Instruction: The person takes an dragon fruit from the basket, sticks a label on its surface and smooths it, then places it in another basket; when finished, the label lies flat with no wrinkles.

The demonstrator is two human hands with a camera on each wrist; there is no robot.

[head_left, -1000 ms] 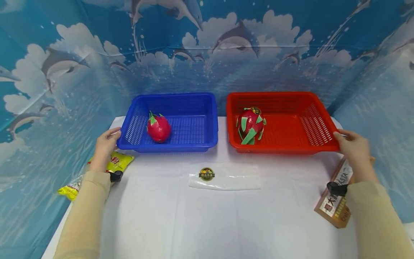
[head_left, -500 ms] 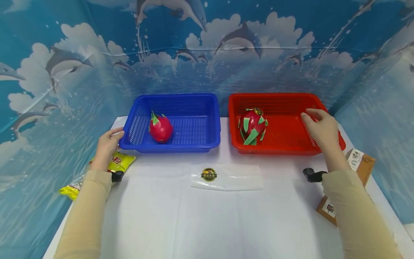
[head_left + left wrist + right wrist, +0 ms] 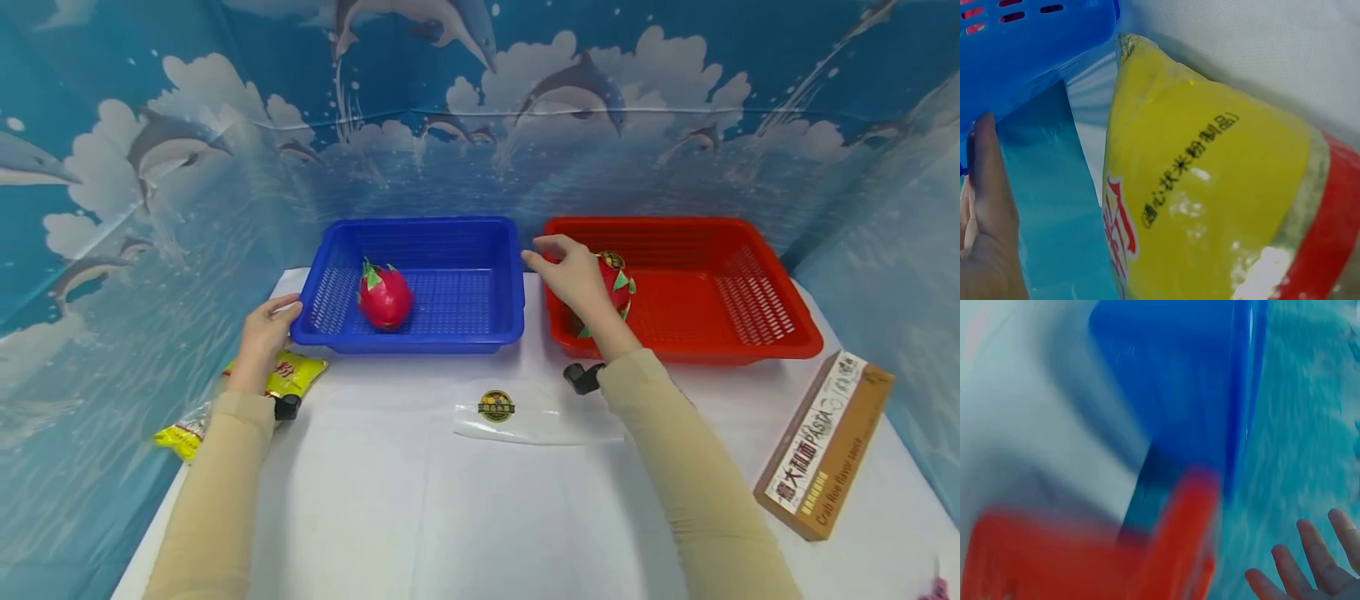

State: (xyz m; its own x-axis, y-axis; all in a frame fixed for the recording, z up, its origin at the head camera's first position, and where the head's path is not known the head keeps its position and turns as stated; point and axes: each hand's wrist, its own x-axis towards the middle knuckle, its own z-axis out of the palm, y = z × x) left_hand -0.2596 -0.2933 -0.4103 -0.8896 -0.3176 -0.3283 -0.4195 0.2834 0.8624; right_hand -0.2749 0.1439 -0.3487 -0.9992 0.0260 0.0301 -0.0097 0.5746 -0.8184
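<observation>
A blue plastic basket stands on the white table with a dragon fruit inside. My left hand is at its left front corner, thumb and fingers holding the rim; the left wrist view shows a fingertip against the basket's wall. To the right, a red basket contains another dragon fruit with green scales, partly covered by my right hand. That hand is over the red basket's left end, fingertips near the gap between baskets. Nothing is in its fingers, which appear spread in the right wrist view.
A yellow packet lies beneath my left forearm. A brown pasta box lies at the right, and a flat clear plastic bag with a round label lies in front of the baskets. Dolphin-print curtains surround the table.
My right hand has let go of the red basket's right corner and moved left across it towards the blue basket. My left hand has stayed at the blue basket's corner.
</observation>
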